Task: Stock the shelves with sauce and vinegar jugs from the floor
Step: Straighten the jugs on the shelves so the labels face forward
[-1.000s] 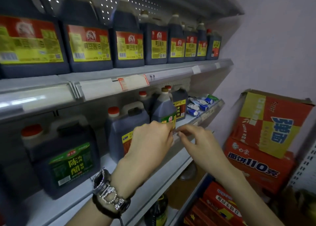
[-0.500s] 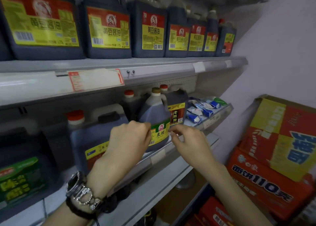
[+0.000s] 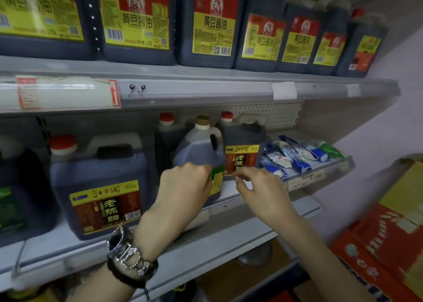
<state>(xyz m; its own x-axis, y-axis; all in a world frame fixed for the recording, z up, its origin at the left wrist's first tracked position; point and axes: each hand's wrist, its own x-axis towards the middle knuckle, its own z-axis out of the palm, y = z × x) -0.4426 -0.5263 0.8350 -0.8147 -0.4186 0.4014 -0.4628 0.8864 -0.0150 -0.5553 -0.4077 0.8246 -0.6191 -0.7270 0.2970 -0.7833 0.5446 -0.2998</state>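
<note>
The gold-capped jug (image 3: 196, 148) stood on the middle shelf (image 3: 224, 212). Left hand (image 3: 185, 187) curled against its front, right hand (image 3: 258, 187) drawn into a pinch just beside it. What either grip held, I couldn't tell.

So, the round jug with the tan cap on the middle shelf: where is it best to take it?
By the loop handle next to the neck, on the right shoulder of the jug. Come from the front and above: the body is wide and smooth, and the red-capped jug stands close on its right.
</note>
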